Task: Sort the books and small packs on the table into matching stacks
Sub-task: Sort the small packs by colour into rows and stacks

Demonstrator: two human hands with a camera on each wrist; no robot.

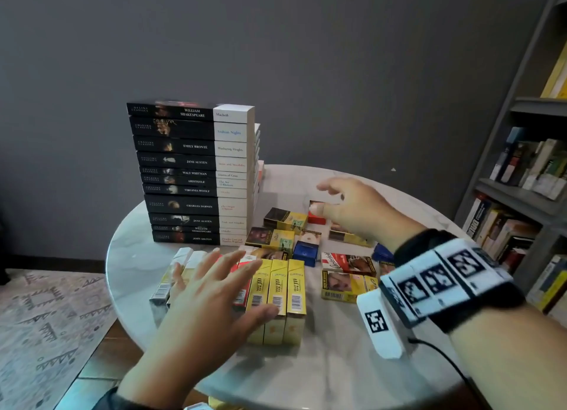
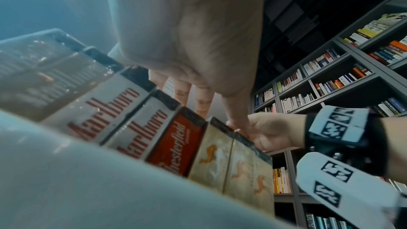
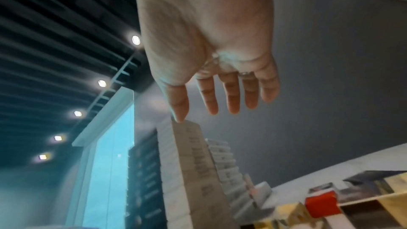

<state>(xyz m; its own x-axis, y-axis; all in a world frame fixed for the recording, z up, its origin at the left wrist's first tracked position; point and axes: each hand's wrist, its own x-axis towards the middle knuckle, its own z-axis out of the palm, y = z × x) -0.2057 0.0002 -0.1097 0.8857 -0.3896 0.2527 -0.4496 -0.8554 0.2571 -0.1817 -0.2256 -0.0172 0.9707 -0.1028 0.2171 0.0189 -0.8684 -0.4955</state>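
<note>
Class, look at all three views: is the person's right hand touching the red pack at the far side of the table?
Apart. In the right wrist view, the right hand hangs open with grey wall showing between its fingertips and the red pack.

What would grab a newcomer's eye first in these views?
First, the tall stack of black-spined books at the table's far left edge. Next, the row of upright packs at the near side, under the open left hand. The right hand reaches, fingers spread, over the loose packs scattered at centre.
</note>
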